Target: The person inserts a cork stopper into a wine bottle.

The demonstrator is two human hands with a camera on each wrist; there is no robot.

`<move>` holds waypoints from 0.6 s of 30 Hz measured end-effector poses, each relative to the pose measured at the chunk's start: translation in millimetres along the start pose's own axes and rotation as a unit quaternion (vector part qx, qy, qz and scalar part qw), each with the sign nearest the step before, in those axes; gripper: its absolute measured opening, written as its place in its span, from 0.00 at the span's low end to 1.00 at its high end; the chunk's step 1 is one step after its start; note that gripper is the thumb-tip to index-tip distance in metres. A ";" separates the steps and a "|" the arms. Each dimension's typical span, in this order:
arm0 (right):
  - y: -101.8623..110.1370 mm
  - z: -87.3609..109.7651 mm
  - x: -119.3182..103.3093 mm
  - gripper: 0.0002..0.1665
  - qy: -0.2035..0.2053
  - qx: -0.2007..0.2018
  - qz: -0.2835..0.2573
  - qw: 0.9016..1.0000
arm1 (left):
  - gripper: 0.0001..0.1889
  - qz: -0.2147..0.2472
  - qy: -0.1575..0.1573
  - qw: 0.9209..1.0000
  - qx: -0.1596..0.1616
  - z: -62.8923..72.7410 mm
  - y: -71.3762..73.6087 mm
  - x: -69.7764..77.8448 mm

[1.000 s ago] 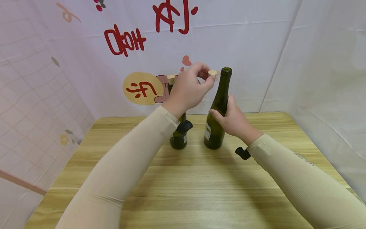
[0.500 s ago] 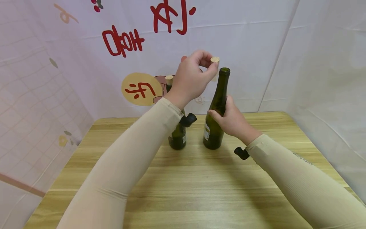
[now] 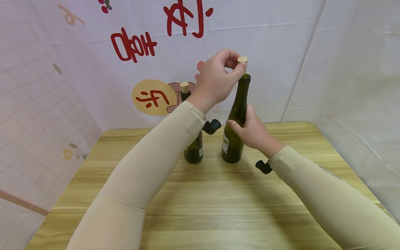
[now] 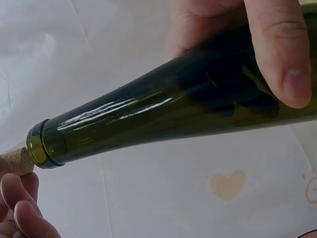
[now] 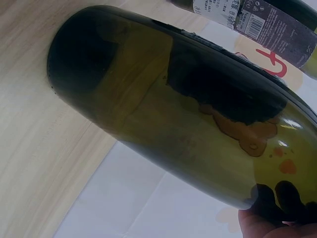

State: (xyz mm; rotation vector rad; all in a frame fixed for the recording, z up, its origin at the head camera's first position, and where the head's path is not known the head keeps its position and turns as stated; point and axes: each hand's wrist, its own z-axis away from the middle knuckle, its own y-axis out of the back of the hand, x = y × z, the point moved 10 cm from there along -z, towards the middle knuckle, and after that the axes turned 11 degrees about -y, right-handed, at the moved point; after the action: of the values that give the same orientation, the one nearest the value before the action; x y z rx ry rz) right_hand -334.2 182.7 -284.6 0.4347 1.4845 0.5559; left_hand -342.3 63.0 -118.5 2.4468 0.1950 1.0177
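Note:
My left hand [image 3: 218,78] pinches a cork [image 3: 242,60] between thumb and fingers over the mouth of a green glass wine bottle [image 3: 241,97]. In the left wrist view, the cork's lower end [image 4: 20,161] is right at the bottle's rim; whether any of it sits inside cannot be told. My right hand [image 3: 257,131] grips this bottle around its shoulder, and the base stands on the table. Its thumb lies across the glass in the left wrist view. To the left, partly behind my left forearm, is a second dark wine bottle [image 3: 193,153] with a cork [image 3: 184,87] standing in its mouth.
Both bottles stand toward the back of a wood-grain table [image 3: 218,201]. A white printed cloth [image 3: 265,45] hangs behind it, with more cloth at the sides. Small black devices are strapped at both wrists.
My left hand has raised the cork and carried it right, from beside the bottle's neck to above its mouth. The right hand keeps its grip, and the bottle stays in place.

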 end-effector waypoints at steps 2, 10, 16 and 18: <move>0.1 -0.4 0.1 0.40 0.002 0.000 -0.001 1.000 | 0.09 -0.001 0.002 1.000 -0.002 -0.8 -1.2 -0.7; -0.6 -0.7 1.8 0.41 -0.001 0.001 0.001 1.000 | 0.08 -0.004 0.006 1.000 -0.011 -1.4 -5.7 -2.5; -1.6 0.4 1.3 0.41 -0.005 0.000 0.007 1.000 | 0.09 -0.012 0.014 1.000 -0.018 -0.4 -7.9 -4.0; -1.7 0.6 1.8 0.41 -0.006 0.001 0.007 1.000 | 0.09 -0.014 0.016 1.000 -0.020 -0.1 -8.5 -4.7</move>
State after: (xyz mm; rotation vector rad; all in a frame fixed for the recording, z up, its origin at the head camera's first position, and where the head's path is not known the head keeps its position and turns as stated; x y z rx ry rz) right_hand -333.4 182.4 -287.0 0.4485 1.4721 0.5623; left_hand -345.3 69.0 -125.5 2.3868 0.2181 1.0384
